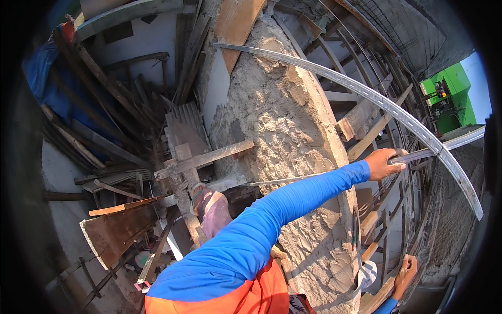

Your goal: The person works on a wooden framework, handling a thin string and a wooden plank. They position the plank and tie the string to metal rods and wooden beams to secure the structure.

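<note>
Nearest the camera, an orange shirt (225,302) and a long blue sleeve (308,193), stretched rightward over a rough, mortar-coated slab (293,115). At the end of the sleeve, the left hand (386,165), fingers wrapped firmly around a straight metal bar (463,140). Bar located on the right, past the edge of the slab, angled toward the far right. Crossing it in view, a long slotted metal strip (361,89), bowed from beside a tan board (238,23) at the far middle over to the right. Cannot tell about contact at the crossing.

At near right, the right hand (405,273), just beside a wooden plank (380,297), fingers curled; cannot tell about anything pinched between them.

Left of the slab, crossed timbers (209,158), with a purple trouser leg (215,217) just nearer. At near left, a tilted brown board (117,233); at far left, a blue tarp (42,78) among leaning poles (99,83). At far right, beyond wooden framing (366,125), a bright green machine (457,94).
</note>
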`<state>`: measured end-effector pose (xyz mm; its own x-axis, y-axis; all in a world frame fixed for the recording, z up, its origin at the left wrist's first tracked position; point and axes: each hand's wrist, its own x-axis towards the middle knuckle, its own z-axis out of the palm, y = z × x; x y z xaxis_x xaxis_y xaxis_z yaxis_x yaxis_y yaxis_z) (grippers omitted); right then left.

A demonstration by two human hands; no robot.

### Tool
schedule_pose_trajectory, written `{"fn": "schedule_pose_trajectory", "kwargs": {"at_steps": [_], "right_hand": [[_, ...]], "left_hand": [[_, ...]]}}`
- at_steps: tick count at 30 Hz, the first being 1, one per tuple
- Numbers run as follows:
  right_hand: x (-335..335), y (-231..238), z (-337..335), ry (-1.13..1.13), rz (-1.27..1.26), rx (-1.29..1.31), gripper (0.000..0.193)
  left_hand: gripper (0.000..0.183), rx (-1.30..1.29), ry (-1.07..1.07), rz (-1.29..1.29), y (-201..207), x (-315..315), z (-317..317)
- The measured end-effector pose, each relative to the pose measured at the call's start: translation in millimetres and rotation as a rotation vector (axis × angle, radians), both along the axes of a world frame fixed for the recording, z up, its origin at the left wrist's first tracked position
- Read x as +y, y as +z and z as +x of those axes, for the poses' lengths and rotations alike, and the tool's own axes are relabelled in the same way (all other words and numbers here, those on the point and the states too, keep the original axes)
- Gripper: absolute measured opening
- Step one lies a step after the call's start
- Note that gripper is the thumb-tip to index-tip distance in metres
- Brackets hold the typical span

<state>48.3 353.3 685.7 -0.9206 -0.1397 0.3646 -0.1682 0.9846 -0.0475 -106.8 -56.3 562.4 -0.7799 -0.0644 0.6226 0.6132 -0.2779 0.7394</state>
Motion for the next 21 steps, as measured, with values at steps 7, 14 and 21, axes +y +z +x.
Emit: {"fn": "schedule_pose_trajectory", "kwargs": {"at_steps": [7, 14, 21], "right_hand": [[-5.4, -1.4, -5.0, 0.014, 0.123, 0.008, 0.024], [-13.8, -2.7, 5.8, 0.028, 0.357, 0.041, 0.040], [-33.6, -11.3, 15.6, 0.014, 0.257, 0.030, 0.036]], "left_hand": [[0.051, 0.088, -0.242, 0.134, -12.6, -4.4, -21.2], [0.056, 0.129, -0.305, 0.156, -20.5, -5.9, -25.6], [0.059, 0.104, -0.400, 0.230, -27.0, -5.1, -29.5]]}}
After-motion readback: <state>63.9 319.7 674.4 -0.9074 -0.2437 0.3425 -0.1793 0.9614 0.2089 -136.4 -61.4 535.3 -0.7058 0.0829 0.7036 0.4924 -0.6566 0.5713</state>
